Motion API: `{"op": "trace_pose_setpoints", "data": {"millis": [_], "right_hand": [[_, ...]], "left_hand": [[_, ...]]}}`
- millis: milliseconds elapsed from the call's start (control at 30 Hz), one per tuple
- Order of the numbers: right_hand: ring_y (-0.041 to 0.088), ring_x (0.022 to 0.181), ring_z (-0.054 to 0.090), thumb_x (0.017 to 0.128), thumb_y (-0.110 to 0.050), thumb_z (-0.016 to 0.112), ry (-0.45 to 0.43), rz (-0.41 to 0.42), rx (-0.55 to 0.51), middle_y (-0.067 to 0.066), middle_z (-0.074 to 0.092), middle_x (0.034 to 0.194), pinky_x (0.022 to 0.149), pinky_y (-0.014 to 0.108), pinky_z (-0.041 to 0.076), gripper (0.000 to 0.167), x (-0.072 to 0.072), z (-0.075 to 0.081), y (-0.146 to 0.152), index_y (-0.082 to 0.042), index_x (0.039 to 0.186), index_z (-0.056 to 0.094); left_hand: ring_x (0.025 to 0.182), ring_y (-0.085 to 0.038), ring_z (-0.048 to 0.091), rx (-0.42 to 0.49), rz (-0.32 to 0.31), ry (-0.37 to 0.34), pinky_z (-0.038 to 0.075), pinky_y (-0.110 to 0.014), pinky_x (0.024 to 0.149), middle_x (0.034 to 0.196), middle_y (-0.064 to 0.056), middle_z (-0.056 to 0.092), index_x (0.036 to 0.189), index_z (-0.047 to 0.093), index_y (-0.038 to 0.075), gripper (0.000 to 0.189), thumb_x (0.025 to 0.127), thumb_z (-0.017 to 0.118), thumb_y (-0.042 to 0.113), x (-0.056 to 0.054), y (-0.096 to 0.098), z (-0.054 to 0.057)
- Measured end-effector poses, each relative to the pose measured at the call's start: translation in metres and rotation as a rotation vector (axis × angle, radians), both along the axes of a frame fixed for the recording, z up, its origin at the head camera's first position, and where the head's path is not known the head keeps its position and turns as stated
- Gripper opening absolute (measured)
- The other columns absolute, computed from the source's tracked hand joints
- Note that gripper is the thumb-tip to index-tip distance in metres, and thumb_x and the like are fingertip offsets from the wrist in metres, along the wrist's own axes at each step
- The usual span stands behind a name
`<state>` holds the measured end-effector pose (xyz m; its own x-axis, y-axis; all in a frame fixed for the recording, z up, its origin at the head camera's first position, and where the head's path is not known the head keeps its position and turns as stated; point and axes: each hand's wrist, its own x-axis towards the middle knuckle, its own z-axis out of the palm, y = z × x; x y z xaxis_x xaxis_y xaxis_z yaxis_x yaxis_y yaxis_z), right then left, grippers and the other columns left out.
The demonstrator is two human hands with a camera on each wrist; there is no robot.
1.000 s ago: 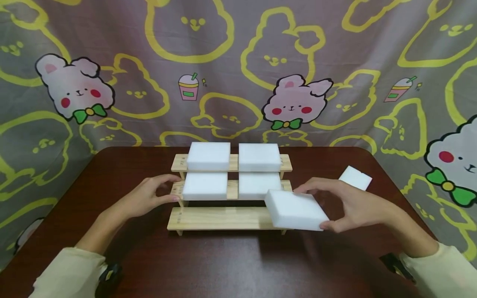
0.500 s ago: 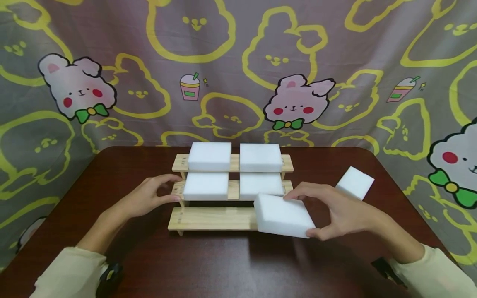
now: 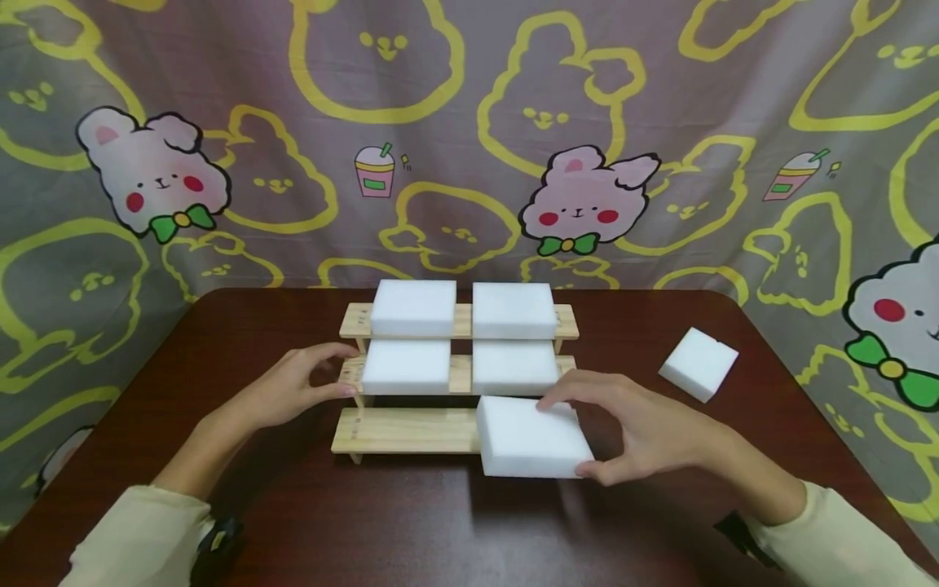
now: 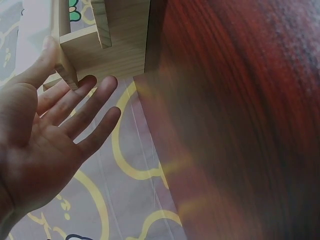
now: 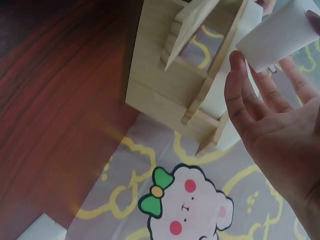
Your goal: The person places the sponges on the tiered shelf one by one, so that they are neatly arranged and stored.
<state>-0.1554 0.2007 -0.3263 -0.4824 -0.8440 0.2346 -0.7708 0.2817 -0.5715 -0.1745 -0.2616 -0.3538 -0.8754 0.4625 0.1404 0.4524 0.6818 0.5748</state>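
Note:
A three-tier wooden display rack (image 3: 414, 430) stands on the table. White foam blocks lie on its upper tiers: an upper left block (image 3: 414, 306), an upper right block (image 3: 513, 310), a middle left block (image 3: 407, 365) and a middle right block (image 3: 513, 365). My left hand (image 3: 286, 387) holds the left end of the middle tier, thumb in front and fingers behind. With thumb and fingers my right hand (image 3: 653, 428) grips another white foam block (image 3: 531, 440), slightly tilted over the right part of the bottom tier. In the right wrist view this foam block (image 5: 280, 37) sits between thumb and fingertips.
One more foam block (image 3: 700, 363), notched at its edge, lies on the dark red-brown table (image 3: 396, 530) to the right. A patterned curtain (image 3: 440, 163) hangs behind the table and along its sides.
My right hand has carried its foam block leftward and towards me, from beside the rack to over the bottom tier's right part. The left hand has stayed at the rack's left end.

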Motion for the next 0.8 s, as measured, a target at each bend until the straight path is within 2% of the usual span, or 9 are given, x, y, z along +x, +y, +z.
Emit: {"op": "trace_pose_setpoints", "data": {"millis": [200,300,500,600,733,800], "right_hand": [[0.011,0.110,0.059,0.079,-0.019,0.087,0.002,0.011,-0.024,-0.008,0.063,0.131,0.089,0.035,0.054,0.063,0.002,-0.005,-0.008,-0.023,0.136,0.059],[0.010,0.107,0.059,0.079,-0.019,0.086,-0.027,0.010,-0.036,-0.010,0.063,0.130,0.085,0.033,0.055,0.062,0.004,-0.006,-0.012,-0.023,0.135,0.059],[0.011,0.099,0.058,0.079,-0.018,0.084,-0.041,0.032,-0.065,-0.006,0.062,0.126,0.061,0.027,0.054,0.061,0.005,-0.011,-0.022,-0.021,0.135,0.059],[0.011,0.100,0.058,0.078,-0.018,0.085,-0.030,0.015,-0.056,-0.007,0.061,0.127,0.065,0.029,0.054,0.064,0.008,-0.013,-0.027,-0.022,0.136,0.059],[0.010,0.104,0.057,0.076,-0.019,0.086,0.003,-0.010,-0.039,-0.008,0.060,0.130,0.078,0.031,0.054,0.066,0.011,-0.016,-0.033,-0.022,0.137,0.059],[0.011,0.105,0.056,0.077,-0.020,0.085,0.012,-0.020,-0.035,-0.008,0.059,0.130,0.078,0.031,0.054,0.065,0.011,-0.018,-0.036,-0.022,0.137,0.060]], "left_hand": [[0.103,-0.029,0.069,-0.002,0.007,-0.007,0.054,-0.055,0.088,0.126,-0.018,0.069,0.132,0.062,-0.005,0.048,0.094,0.079,0.020,0.001,0.001,0.002],[0.103,-0.030,0.069,-0.001,0.004,-0.006,0.054,-0.056,0.088,0.126,-0.019,0.068,0.132,0.062,-0.005,0.049,0.094,0.079,0.021,0.001,0.001,0.002],[0.103,-0.029,0.069,0.001,0.003,-0.007,0.054,-0.055,0.088,0.126,-0.019,0.069,0.132,0.062,-0.005,0.049,0.094,0.080,0.020,0.001,0.001,0.002],[0.102,-0.029,0.069,0.004,0.003,-0.008,0.055,-0.055,0.087,0.125,-0.019,0.069,0.131,0.062,-0.005,0.048,0.093,0.080,0.020,0.001,0.002,0.003],[0.103,-0.030,0.069,0.005,0.004,-0.010,0.055,-0.055,0.088,0.126,-0.019,0.069,0.131,0.063,-0.005,0.049,0.094,0.080,0.021,0.001,0.002,0.004],[0.103,-0.031,0.069,0.005,0.004,-0.009,0.054,-0.056,0.088,0.126,-0.019,0.069,0.131,0.063,-0.005,0.049,0.093,0.080,0.021,0.001,0.002,0.003]]}}
